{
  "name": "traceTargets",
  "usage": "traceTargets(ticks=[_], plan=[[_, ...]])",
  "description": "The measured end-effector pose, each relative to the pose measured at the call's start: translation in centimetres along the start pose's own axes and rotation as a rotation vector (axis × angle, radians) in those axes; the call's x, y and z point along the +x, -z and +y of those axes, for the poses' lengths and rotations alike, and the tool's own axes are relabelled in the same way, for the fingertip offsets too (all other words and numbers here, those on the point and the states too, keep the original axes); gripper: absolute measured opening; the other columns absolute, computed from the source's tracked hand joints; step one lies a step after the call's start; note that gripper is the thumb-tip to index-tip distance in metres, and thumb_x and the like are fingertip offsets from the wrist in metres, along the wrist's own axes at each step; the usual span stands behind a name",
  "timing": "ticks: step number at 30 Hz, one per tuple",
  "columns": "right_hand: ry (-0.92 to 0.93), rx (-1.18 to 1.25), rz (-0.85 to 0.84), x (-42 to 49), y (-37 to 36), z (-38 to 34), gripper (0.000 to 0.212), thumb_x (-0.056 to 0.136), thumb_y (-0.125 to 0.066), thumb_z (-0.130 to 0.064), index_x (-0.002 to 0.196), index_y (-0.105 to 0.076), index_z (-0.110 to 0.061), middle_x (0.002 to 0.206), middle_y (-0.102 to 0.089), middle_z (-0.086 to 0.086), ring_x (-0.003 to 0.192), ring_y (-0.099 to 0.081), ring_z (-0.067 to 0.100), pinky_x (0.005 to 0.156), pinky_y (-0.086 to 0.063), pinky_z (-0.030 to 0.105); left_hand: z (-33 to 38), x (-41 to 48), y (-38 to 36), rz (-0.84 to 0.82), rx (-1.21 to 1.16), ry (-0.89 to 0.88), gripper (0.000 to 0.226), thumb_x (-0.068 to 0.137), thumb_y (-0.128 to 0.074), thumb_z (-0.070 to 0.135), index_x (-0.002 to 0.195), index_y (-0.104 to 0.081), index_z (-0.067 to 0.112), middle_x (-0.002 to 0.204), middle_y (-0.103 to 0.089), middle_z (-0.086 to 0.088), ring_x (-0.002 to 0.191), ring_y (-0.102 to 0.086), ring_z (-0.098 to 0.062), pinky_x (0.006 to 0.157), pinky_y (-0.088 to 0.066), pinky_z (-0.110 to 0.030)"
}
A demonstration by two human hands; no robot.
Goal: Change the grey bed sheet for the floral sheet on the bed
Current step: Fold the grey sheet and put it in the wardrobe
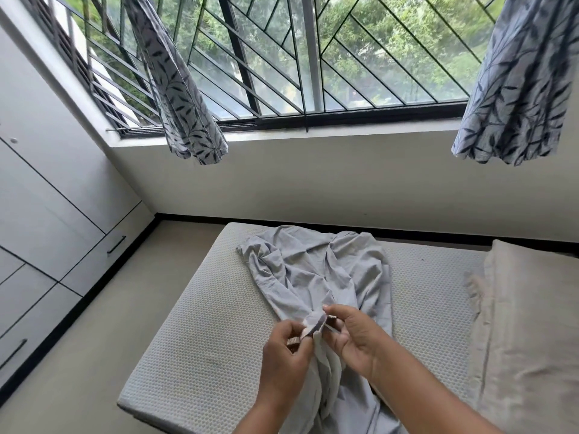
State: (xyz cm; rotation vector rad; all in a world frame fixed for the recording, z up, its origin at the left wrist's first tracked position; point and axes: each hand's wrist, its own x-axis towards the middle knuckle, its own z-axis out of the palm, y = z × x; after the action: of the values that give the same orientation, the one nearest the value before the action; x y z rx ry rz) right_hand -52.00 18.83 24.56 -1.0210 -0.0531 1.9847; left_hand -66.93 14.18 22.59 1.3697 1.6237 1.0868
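Observation:
The grey bed sheet [316, 270] lies bunched in a long crumpled heap down the middle of the bare white mattress [200, 349]. My left hand [286, 355] and my right hand [352, 335] meet over the near part of the heap, both pinching a gathered edge of the grey sheet between fingers and thumb. The sheet runs from my hands away toward the far end of the mattress and also hangs down toward me. No floral sheet is in view.
A beige blanket or pillow [526, 324] lies along the mattress's right side. White wardrobe doors [47, 220] stand to the left across a strip of floor [103, 339]. A barred window [282, 57] with two leaf-patterned curtains [185, 89] is on the far wall.

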Motion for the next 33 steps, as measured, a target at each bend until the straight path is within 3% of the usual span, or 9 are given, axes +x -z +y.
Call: traceTargets(ticks=[3,7,10,15,19,23,26,29,33], plan=[[-0.016,-0.002,0.005,-0.3,-0.2,0.3,0.026,0.090,-0.053,0.013,0.116,-0.056,0.017,0.104,-0.060,0.032,0.075,-0.068,0.035,0.056,-0.063,0.037,-0.6,-0.6,-0.7,0.006,-0.011,0.000,0.031,0.073,-0.073,0.050,0.083,-0.067,0.021,0.087,-0.068,0.004,0.081,-0.068,-0.013,0.073,-0.059,-0.039],[-0.019,-0.001,0.047,-0.1,0.0,1.1,0.030,0.090,-0.052,0.011,0.119,-0.053,0.018,0.101,-0.061,0.032,0.067,-0.064,0.032,0.048,-0.058,0.031,-0.7,-1.1,-1.1,-0.003,0.019,0.001,0.016,0.086,-0.077,0.027,0.081,-0.063,0.019,0.078,-0.070,0.004,0.072,-0.067,-0.008,0.068,-0.056,-0.027],[-0.051,-0.055,0.036,-0.5,0.1,2.1,0.022,0.092,-0.050,0.006,0.112,-0.056,0.014,0.082,-0.064,0.024,0.058,-0.063,0.026,0.044,-0.054,0.027,-1.0,-1.3,-1.1,0.009,0.045,0.065,0.017,0.089,-0.074,0.029,0.080,-0.062,0.021,0.076,-0.072,0.002,0.069,-0.068,-0.009,0.068,-0.056,-0.030],[0.045,-0.147,0.044,-0.2,0.4,4.5,0.039,0.086,-0.053,0.019,0.124,-0.049,0.017,0.092,-0.065,0.033,0.078,-0.070,0.043,0.066,-0.062,0.047,-1.6,-1.9,-1.2,0.045,0.060,0.089,0.019,0.088,-0.076,0.025,0.075,-0.061,0.024,0.072,-0.070,0.000,0.065,-0.066,-0.008,0.063,-0.054,-0.025],[0.058,-0.228,0.019,-0.8,0.6,4.8,0.017,0.095,-0.054,0.009,0.102,-0.064,0.021,0.080,-0.063,0.028,0.063,-0.065,0.033,0.055,-0.059,0.034,-2.2,-2.9,-1.5,0.034,0.076,0.058,0.019,0.090,-0.073,0.024,0.077,-0.059,0.025,0.073,-0.069,0.007,0.068,-0.067,-0.008,0.068,-0.056,-0.032],[0.122,-0.359,0.033,-1.1,1.1,4.9,0.020,0.097,-0.066,-0.010,0.089,-0.070,0.008,0.084,-0.068,0.025,0.079,-0.067,0.032,0.081,-0.060,0.040,-2.5,-3.3,-1.3,-0.037,0.088,-0.014,0.022,0.089,-0.074,0.024,0.075,-0.057,0.028,0.065,-0.063,0.007,0.060,-0.057,-0.004,0.064,-0.051,-0.030],[0.169,-0.415,0.084,-1.0,1.5,4.9,0.021,0.092,-0.070,0.000,0.112,-0.063,0.002,0.096,-0.074,0.023,0.088,-0.070,0.030,0.091,-0.056,0.042,-2.4,-3.2,-1.0,-0.130,0.059,-0.070,0.012,0.086,-0.074,0.020,0.086,-0.070,0.031,0.084,-0.072,0.013,0.081,-0.068,-0.006,0.077,-0.057,-0.033],[0.149,-0.464,0.093,-0.9,2.0,4.7,0.024,0.092,-0.062,0.010,0.115,-0.062,0.001,0.097,-0.073,0.024,0.083,-0.071,0.030,0.080,-0.058,0.041,-2.7,-3.3,-0.7,-0.111,0.087,-0.160,0.020,0.076,-0.081,0.020,0.079,-0.073,0.039,0.110,-0.063,0.022,0.108,-0.063,-0.003,0.088,-0.050,-0.015],[0.109,-0.504,0.119,-1.1,2.3,5.0,0.036,0.089,-0.052,0.019,0.116,-0.062,0.000,0.101,-0.073,0.025,0.080,-0.072,0.032,0.070,-0.058,0.038,-3.8,-3.8,-0.9,-0.075,0.177,-0.208,0.011,0.072,-0.079,0.040,0.080,-0.073,0.043,0.103,-0.056,0.020,0.105,-0.057,-0.005,0.088,-0.044,-0.013]])
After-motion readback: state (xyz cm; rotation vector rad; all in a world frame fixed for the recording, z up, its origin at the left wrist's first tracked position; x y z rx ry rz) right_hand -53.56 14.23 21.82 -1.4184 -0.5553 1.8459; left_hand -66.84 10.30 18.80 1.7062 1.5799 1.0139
